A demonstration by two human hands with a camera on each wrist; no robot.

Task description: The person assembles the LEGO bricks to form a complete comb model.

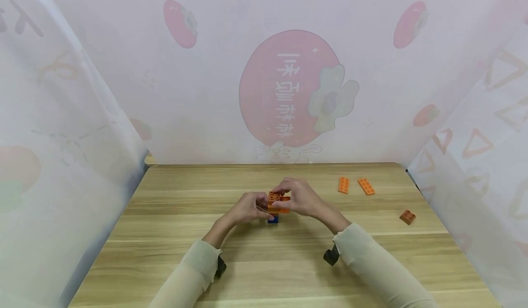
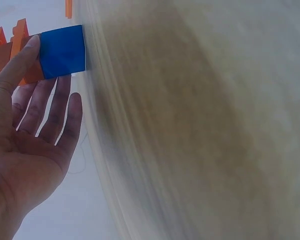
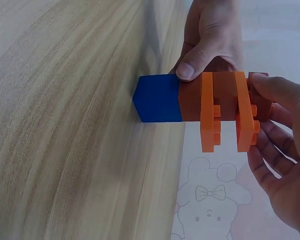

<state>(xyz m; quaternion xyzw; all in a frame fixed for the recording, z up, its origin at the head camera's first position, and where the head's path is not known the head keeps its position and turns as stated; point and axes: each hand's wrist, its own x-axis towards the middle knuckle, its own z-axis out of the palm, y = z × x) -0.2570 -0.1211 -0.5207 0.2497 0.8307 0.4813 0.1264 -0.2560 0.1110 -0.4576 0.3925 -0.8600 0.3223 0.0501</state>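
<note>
A tower of toy building bricks stands between both hands on the table. Its base is a blue brick (image 3: 159,98), then comes a lower brown brick (image 3: 190,105), an orange plate (image 3: 207,112), a middle brown brick (image 3: 224,95), a second orange plate (image 3: 244,115) and a top brown brick (image 3: 262,110). Both plates jut out to one side, studs showing. My left hand (image 1: 247,207) pinches the tower low down, its thumb on the lower brown brick beside the blue one. With thumb and fingers, my right hand (image 1: 304,199) holds the top brown brick from the other side.
Two loose orange plates, one upright in the head view (image 1: 343,185) and one slanted (image 1: 366,186), lie at the back right of the wooden table (image 1: 185,184). A loose brown brick (image 1: 407,217) sits further right. Printed white curtains (image 1: 198,101) enclose the back and sides.
</note>
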